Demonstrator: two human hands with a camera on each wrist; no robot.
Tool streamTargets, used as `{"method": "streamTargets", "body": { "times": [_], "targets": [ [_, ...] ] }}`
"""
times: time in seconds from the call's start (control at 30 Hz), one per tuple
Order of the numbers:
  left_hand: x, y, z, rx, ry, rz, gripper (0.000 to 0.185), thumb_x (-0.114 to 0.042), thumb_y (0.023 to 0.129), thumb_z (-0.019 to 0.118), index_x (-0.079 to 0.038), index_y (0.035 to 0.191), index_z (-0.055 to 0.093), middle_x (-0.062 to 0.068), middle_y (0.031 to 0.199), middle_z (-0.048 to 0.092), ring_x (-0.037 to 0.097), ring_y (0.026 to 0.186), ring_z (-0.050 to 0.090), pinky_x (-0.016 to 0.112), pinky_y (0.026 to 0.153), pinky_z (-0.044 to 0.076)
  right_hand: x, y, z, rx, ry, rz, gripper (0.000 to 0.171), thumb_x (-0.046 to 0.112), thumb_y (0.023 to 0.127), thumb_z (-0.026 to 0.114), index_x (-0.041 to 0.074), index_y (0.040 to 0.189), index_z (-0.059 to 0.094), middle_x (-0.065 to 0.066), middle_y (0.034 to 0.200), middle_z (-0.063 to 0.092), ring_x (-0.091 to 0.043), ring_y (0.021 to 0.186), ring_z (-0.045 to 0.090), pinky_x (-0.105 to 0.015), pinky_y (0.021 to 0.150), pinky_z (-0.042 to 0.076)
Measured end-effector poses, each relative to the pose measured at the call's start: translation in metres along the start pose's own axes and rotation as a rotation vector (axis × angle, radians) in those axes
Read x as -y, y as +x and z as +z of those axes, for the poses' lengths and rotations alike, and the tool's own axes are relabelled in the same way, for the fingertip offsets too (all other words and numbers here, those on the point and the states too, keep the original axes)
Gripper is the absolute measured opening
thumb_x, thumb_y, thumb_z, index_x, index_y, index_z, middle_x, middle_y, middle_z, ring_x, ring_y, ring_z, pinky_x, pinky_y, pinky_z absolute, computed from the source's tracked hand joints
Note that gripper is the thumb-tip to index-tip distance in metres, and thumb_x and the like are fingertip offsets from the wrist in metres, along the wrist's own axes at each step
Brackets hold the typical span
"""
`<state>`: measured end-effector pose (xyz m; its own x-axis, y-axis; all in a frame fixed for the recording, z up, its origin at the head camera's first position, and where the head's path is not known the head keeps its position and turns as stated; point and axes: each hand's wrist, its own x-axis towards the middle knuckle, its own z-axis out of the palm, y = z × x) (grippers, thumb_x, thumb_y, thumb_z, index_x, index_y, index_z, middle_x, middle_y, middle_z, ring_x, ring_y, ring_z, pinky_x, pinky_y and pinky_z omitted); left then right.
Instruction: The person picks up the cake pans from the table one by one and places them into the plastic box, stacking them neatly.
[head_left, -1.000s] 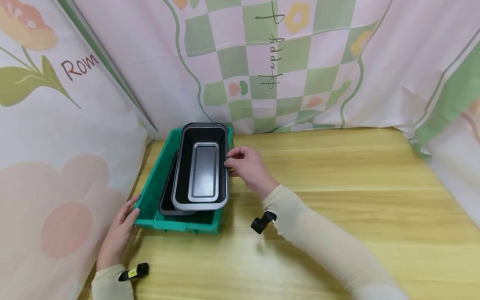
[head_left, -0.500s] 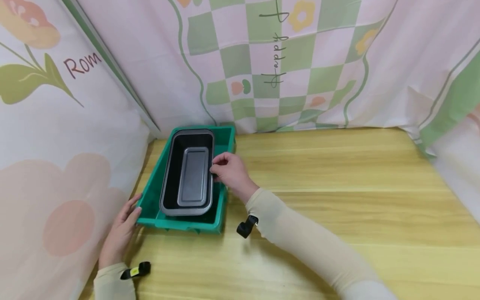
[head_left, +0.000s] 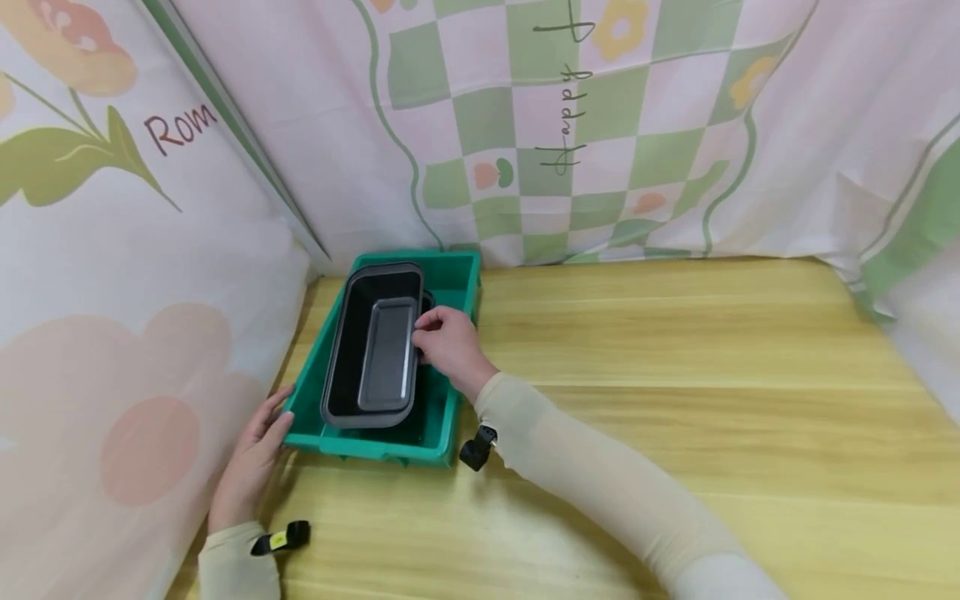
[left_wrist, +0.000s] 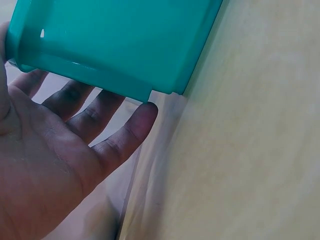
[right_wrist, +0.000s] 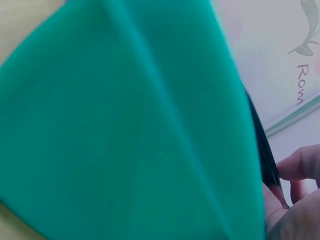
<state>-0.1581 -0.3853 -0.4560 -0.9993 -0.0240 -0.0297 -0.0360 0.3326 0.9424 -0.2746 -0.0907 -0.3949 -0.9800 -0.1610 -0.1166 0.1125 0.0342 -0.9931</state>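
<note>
Dark baking pan (head_left: 372, 350) rim pinched by right hand (head_left: 448, 347) fingers (head_left: 422, 335), inside green bin (head_left: 450, 414)

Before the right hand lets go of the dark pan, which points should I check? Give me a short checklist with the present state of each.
1. Dark pan lies inside the green bin: ok.
2. Right hand holds the pan's rim: ok.
3. Left hand steadies the bin's near corner: ok.
4. Pan sits flat on the pan beneath: cannot tell.
5. Bin rests fully on the wooden table: ok.
</note>
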Motion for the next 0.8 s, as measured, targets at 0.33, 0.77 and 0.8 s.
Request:
{"method": "streamTargets", "body": {
  "times": [0.33, 0.77, 0.8],
  "targets": [
    [0.003, 0.005, 0.006, 0.006, 0.016, -0.021, 0.049, -0.039, 0.096, 0.040, -0.031, 0.143, 0.028, 0.009, 0.134, 0.033, 0.019, 0.114, 0.037, 0.020, 0.082, 0.039, 0.007, 0.001, -0.011, 0.003, 0.095, 0.020, 0.011, 0.002, 0.085, 0.057, 0.004, 0.095, 0.057, -0.013, 0.092, 0.054, -0.025, 0.076, 0.062, -0.033, 0.060, 0.052],
    [0.006, 0.001, 0.003, -0.029, 0.063, -0.031, 0.049, -0.041, 0.096, 0.040, -0.032, 0.143, 0.028, 0.009, 0.133, 0.033, 0.018, 0.115, 0.036, 0.018, 0.081, 0.038, 0.013, -0.013, -0.053, 0.065, 0.239, -0.020, 0.012, -0.003, 0.087, 0.053, -0.002, 0.099, 0.051, -0.017, 0.091, 0.051, -0.042, 0.094, 0.054, -0.039, 0.066, 0.052],
    [0.006, 0.000, 0.002, -0.037, 0.089, -0.031, 0.049, -0.041, 0.096, 0.040, -0.033, 0.142, 0.029, 0.009, 0.134, 0.034, 0.017, 0.115, 0.036, 0.017, 0.081, 0.037, 0.014, -0.013, -0.058, 0.059, 0.254, -0.029, 0.013, -0.004, 0.086, 0.053, -0.003, 0.099, 0.051, -0.017, 0.090, 0.051, -0.043, 0.094, 0.054, -0.040, 0.066, 0.052]
  ]
}}
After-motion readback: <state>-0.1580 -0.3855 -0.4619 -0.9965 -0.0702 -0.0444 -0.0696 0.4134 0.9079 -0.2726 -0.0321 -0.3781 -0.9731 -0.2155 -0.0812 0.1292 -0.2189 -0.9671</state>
